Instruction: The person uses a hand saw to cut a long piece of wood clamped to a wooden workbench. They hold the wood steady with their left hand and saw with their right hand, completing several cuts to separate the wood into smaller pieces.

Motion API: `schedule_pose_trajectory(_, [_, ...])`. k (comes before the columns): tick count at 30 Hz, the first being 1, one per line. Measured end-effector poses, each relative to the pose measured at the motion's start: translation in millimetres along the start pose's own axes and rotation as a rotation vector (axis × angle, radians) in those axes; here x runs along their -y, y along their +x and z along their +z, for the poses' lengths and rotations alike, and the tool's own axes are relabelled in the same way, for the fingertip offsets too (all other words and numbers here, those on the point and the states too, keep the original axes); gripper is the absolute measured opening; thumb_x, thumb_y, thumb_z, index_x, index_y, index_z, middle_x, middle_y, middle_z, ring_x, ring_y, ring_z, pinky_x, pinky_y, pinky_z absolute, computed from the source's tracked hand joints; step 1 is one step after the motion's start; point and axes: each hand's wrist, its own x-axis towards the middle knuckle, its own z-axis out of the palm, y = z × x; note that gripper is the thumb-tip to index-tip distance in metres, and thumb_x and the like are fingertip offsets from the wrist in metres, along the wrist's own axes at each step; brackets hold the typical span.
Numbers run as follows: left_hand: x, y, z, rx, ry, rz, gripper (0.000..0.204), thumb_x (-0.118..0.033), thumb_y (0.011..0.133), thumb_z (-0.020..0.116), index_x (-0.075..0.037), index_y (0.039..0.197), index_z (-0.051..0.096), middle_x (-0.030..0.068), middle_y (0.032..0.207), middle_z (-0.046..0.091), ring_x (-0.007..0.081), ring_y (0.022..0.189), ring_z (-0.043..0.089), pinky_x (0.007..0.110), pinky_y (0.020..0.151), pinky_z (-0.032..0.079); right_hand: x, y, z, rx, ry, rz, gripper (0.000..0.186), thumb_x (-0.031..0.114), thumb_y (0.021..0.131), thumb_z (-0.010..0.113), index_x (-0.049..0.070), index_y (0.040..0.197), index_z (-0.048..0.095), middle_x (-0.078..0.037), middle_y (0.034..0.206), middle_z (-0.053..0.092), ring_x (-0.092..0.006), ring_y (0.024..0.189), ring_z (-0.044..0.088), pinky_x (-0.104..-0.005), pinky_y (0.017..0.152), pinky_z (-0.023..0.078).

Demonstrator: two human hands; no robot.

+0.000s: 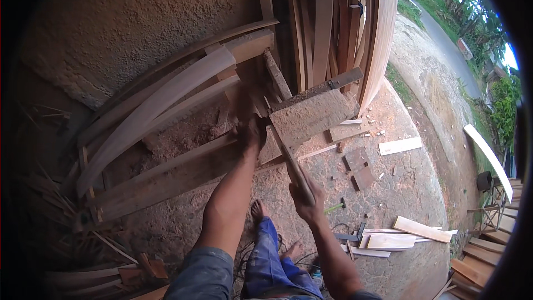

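Observation:
My left hand (249, 133) is at the upper end of a long, narrow wooden piece (282, 150), beside a sawdust-coated wooden block (308, 114) on the bench frame (166, 172); its fingers are dark and blurred, so what they grip is unclear. Lower down and to the right, my right hand (304, 200) is wrapped round that narrow piece, which slants from the block toward me.
Long planks (322, 28) lean on the rough wall (139, 11). Pale offcuts (422, 228), a green-handled tool (336, 206) and cables (247, 253) lie on the concrete floor by my bare feet. Curved boards (155, 100) rest at left; a road (455, 72) runs beyond the doorway.

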Motion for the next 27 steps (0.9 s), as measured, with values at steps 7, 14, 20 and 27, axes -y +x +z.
schedule_pose_trajectory(7, [51,7,24,-0.182,-0.056,0.042,0.022,-0.033,0.093,0.054,-0.017,0.104,0.065,0.0112,0.101,0.07,0.036,0.105,0.061,0.055,0.1,0.034,-28,-31,-2,-0.007,-0.081,-0.244,0.063,0.018,0.087,0.074,0.01,0.145,0.051,-0.021,0.126,0.066,-0.0367,0.105,0.07,-0.0413,0.081,0.057])
schedule_pose_trajectory(14, [2,1,0,-0.063,0.073,0.048,0.022,-0.028,0.095,0.047,-0.017,0.102,0.065,0.0143,0.1,0.07,0.0374,0.103,0.064,0.055,0.096,0.037,-11,-86,-40,-0.001,-0.241,-0.147,0.058,0.014,0.087,0.071,0.009,0.142,0.056,-0.018,0.111,0.072,-0.0296,0.094,0.074,-0.0342,0.078,0.057])
schedule_pose_trajectory(20, [-34,-4,19,-0.073,0.1,0.153,0.024,-0.032,0.096,0.048,-0.02,0.105,0.068,0.0091,0.102,0.071,0.0326,0.102,0.065,0.058,0.101,0.033,-10,68,6,-0.034,-0.071,-0.058,0.054,0.015,0.09,0.071,0.007,0.141,0.055,-0.021,0.117,0.069,-0.023,0.098,0.07,-0.0349,0.083,0.053])
schedule_pose_trajectory(27, [-12,-4,-10,-0.021,0.159,-0.039,0.021,-0.03,0.095,0.051,-0.02,0.104,0.067,0.0076,0.101,0.071,0.0343,0.101,0.064,0.053,0.104,0.03,-30,-150,-69,0.059,-0.259,-0.072,0.054,0.016,0.088,0.07,0.009,0.14,0.057,-0.018,0.127,0.067,-0.0312,0.109,0.071,-0.0355,0.088,0.057])
